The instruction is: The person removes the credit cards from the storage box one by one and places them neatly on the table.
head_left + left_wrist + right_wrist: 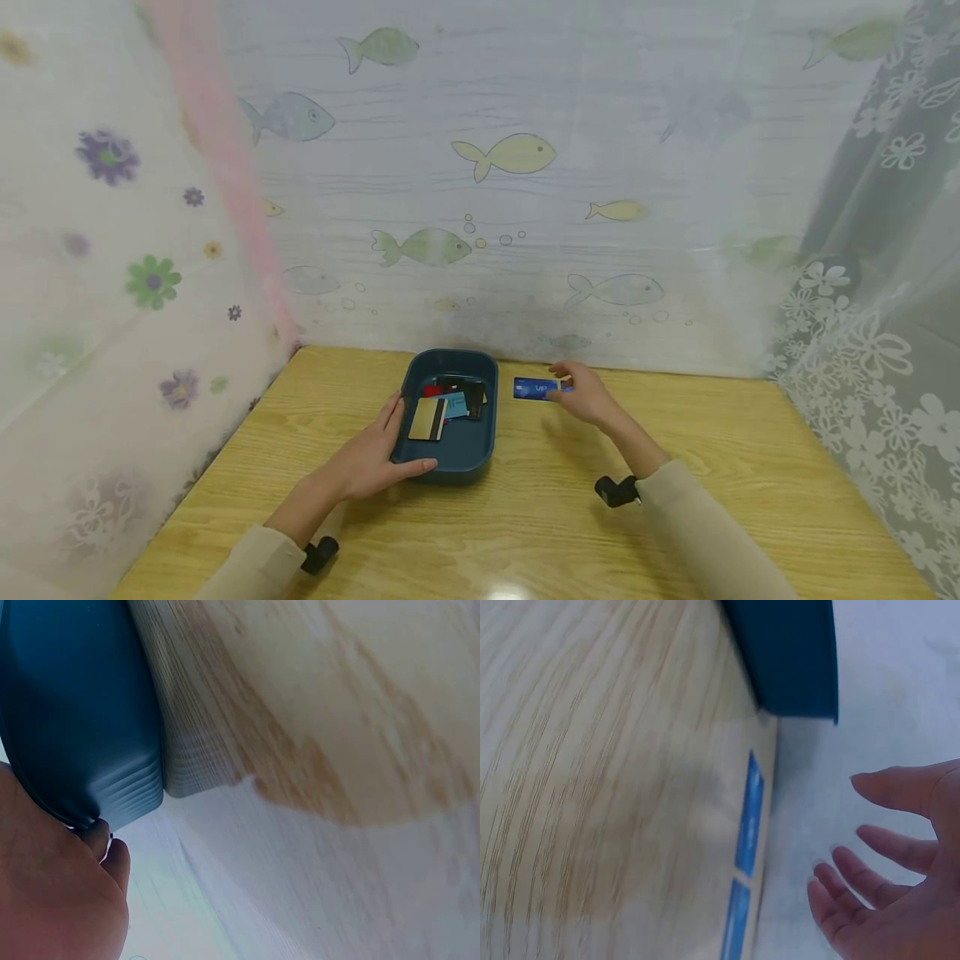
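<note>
A dark blue plastic tray [459, 457] stands on the table, with several cards inside. Among these are a gold card with a black stripe [426, 418], a light blue card [455, 405] and a black card [474, 398]. My left hand [367, 457] holds the tray at its near left corner, fingers along the left side and thumb over the near rim. To the tray's right lies a blue VIP card [534, 388]. My right hand [583, 395] hovers over its right end, fingers spread and loosely bent. In the right wrist view a second blue card [736, 922] lines up with the first.
The wooden table [525, 533] ends at the back against a hanging sheet with fish drawings [517, 208]. Flowered cloth [112, 333] hangs at the left, and lace [862, 350] at the right. A black wrist mount [617, 492] juts from the right sleeve.
</note>
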Motion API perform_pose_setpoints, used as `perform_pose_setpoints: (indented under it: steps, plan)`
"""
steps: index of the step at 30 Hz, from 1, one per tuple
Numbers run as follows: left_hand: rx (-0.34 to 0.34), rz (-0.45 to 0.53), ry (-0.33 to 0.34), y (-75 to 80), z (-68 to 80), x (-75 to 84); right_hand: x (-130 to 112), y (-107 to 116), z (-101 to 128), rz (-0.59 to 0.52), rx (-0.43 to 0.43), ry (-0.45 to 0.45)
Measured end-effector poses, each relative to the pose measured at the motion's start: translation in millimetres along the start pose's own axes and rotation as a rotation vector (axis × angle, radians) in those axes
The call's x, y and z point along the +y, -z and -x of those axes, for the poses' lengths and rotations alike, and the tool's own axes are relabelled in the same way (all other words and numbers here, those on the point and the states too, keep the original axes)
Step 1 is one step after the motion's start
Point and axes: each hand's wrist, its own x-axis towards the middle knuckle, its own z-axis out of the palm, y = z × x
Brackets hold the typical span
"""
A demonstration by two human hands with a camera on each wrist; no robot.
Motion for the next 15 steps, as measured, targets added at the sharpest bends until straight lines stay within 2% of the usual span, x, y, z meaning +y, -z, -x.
perform_pose_setpoints:
  steps: [7,15]
  plan:
    - [-0.002,0.003,-0.002,0.3,0.0,-0.6,-16.4,-8.0,0.9,-0.019,-0.033,0.051]
    - [0.002,0.007,-0.005,0.9,0.5,0.4,-30.5,-17.1,3.3,-0.058,-0.05,0.068]
